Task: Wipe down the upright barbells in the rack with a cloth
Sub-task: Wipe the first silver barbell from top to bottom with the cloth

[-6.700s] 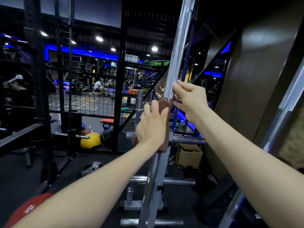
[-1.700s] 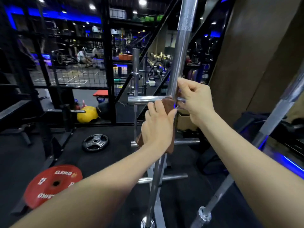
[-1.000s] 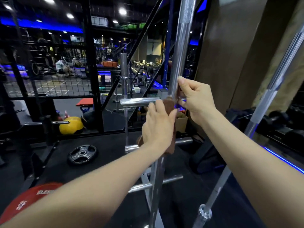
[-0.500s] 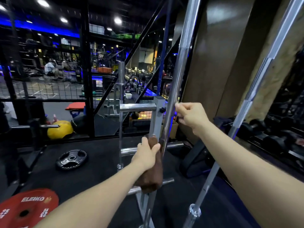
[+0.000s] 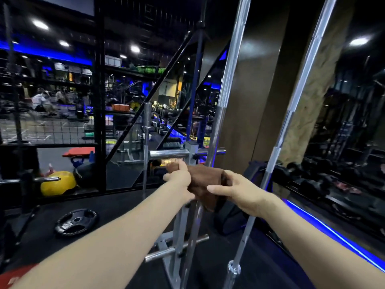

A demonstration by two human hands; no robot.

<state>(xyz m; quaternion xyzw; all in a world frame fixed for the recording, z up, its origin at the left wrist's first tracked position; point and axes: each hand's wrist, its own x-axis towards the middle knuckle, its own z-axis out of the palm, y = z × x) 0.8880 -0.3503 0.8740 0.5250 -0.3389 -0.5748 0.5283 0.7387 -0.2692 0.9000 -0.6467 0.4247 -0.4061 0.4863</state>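
Open gap between near barbell [image 5: 226,80] and right barbell [image 5: 300,84]; dark wall behind it. Left of near barbell: rack post [image 5: 190,155] and its chrome peg [image 5: 168,154] crowd the shaft. Lower pegs [image 5: 160,253] jut out below. Floor left carries a plate [image 5: 76,222].

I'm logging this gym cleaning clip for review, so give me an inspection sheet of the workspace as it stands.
Surface: dark floor.
Job's things: brown cloth wrapped round the near upright barbell; second barbell leans to its right; grey rack post behind.
Clutter: black plate, yellow ball, red plate.
Grippers: left hand and right hand both hold the cloth.
Cables: nothing seen.
Surroundings: black cage mesh, dumbbells at right.
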